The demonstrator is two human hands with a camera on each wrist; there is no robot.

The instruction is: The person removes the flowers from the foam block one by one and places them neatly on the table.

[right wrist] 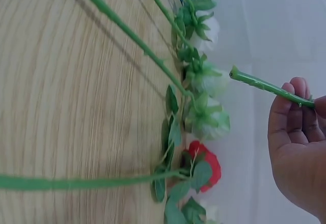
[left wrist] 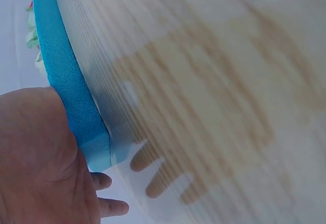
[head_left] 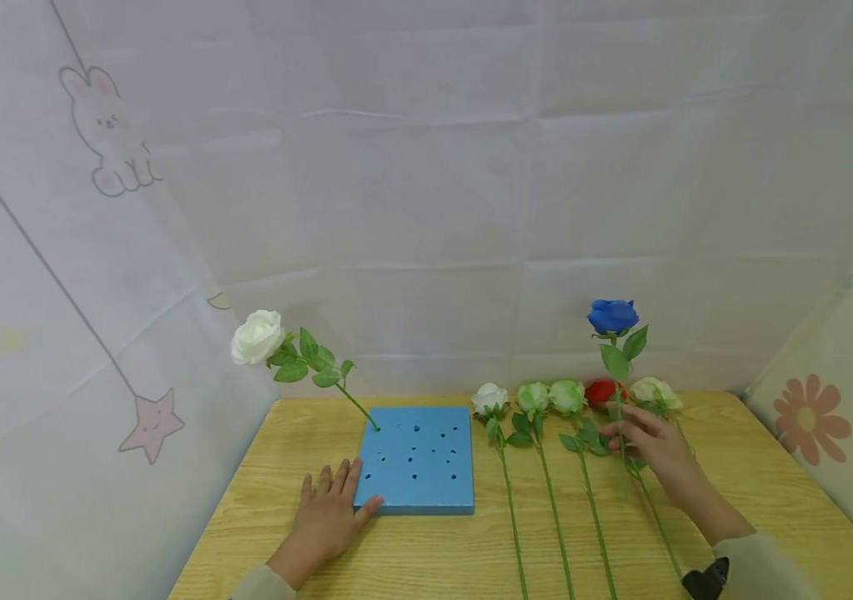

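In the head view, my left hand (head_left: 327,515) lies with spread fingers at the left front corner of a blue foam block (head_left: 426,492), thumb against its front edge. Many small holes dot the block's top. A white rose (head_left: 257,337) stands in its back left hole, leaning left. Over on the right, my right hand (head_left: 654,454) pinches the stem of a blue rose (head_left: 612,317), held upright above the table. The right wrist view shows the cut end of that stem (right wrist: 270,87) sticking out past the fingers; the bloom is outside that view.
Right of the block, several roses lie in a row with stems toward me: a white one (head_left: 489,400), two pale green ones, a red rose (head_left: 604,392) and a cream rose (head_left: 654,393). They lie on a wood-grain table (head_left: 283,467). A pale printed cloth (head_left: 434,208) hangs behind.
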